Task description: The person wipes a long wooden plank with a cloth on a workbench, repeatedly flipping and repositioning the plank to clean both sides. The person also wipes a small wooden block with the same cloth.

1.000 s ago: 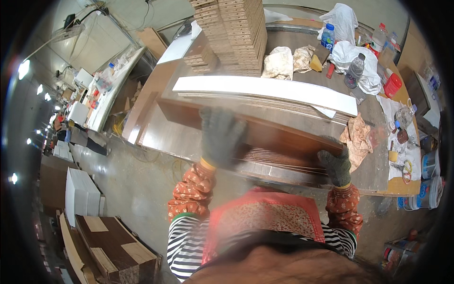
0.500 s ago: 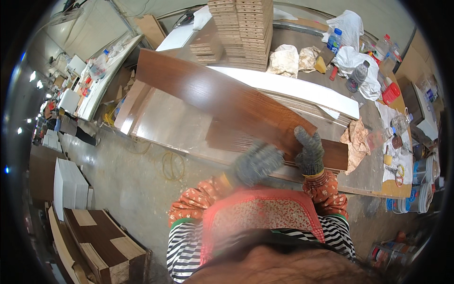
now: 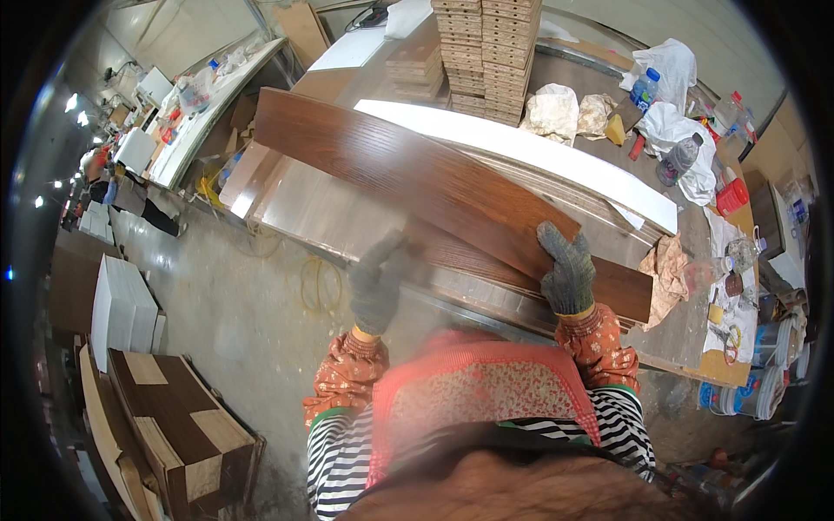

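A long brown wood-grain board (image 3: pixel 391 169) slants across the workbench, its right end raised toward me. My right hand (image 3: pixel 569 273), in a grey knit glove, is closed on that end, with the thumb on top. My left hand (image 3: pixel 376 282), gloved the same way, is held up off the board's near edge. Its fingers look stretched out and somewhat blurred, and nothing shows in them. Beneath the board lies another brown board (image 3: pixel 621 291), partly covered, on top of a stack.
Behind lies a stack topped by a white panel (image 3: pixel 539 156). Tall piles of drilled boards (image 3: pixel 486 61) stand at the back. Rags (image 3: pixel 665 269), bottles (image 3: pixel 678 161) and a red container (image 3: pixel 731 197) fill the right side. Wrapped brown panels (image 3: pixel 178 425) stand on the floor at left. A person (image 3: pixel 143 208) is far left.
My left hand has moved left and away from the board's right part. The right hand keeps its hold on the board's end. The view has shifted slightly.
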`<state>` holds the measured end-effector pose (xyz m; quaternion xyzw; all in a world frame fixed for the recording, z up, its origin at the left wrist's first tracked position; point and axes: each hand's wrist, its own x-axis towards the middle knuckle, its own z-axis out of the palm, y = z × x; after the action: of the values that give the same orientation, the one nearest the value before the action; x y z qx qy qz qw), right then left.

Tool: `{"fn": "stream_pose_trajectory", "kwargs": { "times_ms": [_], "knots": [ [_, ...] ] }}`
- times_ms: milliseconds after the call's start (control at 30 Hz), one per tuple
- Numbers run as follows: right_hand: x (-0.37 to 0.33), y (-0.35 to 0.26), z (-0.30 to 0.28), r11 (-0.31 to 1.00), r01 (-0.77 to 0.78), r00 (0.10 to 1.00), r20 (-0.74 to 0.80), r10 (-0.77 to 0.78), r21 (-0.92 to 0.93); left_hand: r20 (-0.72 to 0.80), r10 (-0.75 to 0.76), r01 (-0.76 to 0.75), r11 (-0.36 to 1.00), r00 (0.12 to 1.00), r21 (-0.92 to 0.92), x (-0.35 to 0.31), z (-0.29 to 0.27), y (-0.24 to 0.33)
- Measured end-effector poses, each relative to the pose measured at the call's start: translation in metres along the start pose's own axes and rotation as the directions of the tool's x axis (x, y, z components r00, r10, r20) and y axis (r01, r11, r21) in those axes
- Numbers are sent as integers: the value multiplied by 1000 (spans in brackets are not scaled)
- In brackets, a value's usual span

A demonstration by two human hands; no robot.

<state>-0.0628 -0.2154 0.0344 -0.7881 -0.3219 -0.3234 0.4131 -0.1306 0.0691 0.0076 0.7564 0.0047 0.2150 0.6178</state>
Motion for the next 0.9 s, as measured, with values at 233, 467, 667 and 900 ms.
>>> {"fn": "stream_pose_trajectory", "kwargs": {
  "times_ms": [233, 467, 667, 900],
  "knots": [
    [-5, 1, 13, 995, 18, 995, 95, -9, -97, -172, 26, -44, 994, 985, -103, 2, -11, -2],
    [-11, -12, 28, 563, -460, 874, 238, 424, 687, 91, -32, 83, 766, 995, -638, 15, -23, -24],
    [-33, -6, 49, 825, -449, 886, 293, 360, 344, 1, -123, 53, 424, 992, -904, 26, -23, -56],
    [-29, -11, 37, 653, -625, 778, 281, 561, 427, -170, -214, 63, 780, 962, -623, 15, -38, -52]
  ]
}}
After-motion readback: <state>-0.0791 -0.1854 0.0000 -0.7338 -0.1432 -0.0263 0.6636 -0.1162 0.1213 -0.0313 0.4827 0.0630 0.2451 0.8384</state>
